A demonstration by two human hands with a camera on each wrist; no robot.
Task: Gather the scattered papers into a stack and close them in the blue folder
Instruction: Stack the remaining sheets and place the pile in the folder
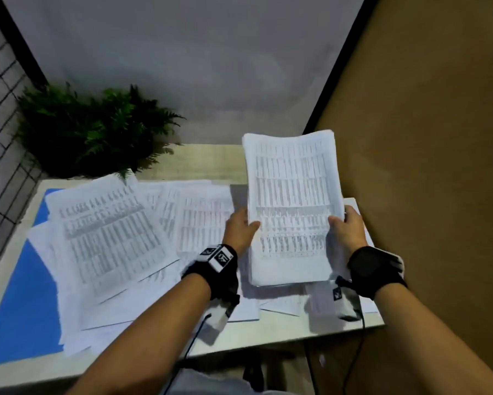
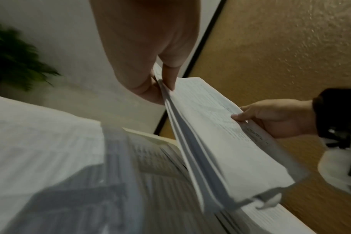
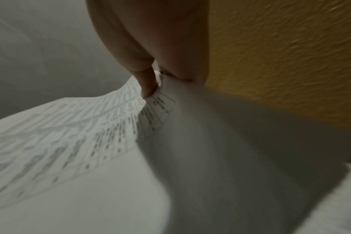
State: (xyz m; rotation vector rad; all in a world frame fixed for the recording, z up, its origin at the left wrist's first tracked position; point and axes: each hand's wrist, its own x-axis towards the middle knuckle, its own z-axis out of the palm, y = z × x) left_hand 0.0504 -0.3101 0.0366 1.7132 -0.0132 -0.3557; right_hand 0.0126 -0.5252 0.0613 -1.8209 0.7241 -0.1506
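A thick stack of printed papers [image 1: 292, 206] is held upright-tilted above the right side of the table. My left hand [image 1: 241, 228] pinches its left edge, thumb on the top sheet. My right hand [image 1: 348, 226] grips its right edge the same way. In the left wrist view the stack [image 2: 220, 139] shows its layered edge between my left hand [image 2: 158, 82] and the right hand [image 2: 270, 117]. In the right wrist view my right hand [image 3: 156, 82] pinches the sheets [image 3: 90, 134]. Several loose papers [image 1: 111, 238] lie scattered over the blue folder [image 1: 23, 303] at the left.
A fern plant [image 1: 97, 129] stands at the table's back left. A brown partition [image 1: 424, 166] borders the right side and a grey wall stands behind. More loose sheets [image 1: 282, 300] lie under the held stack near the table's front edge [image 1: 268, 340].
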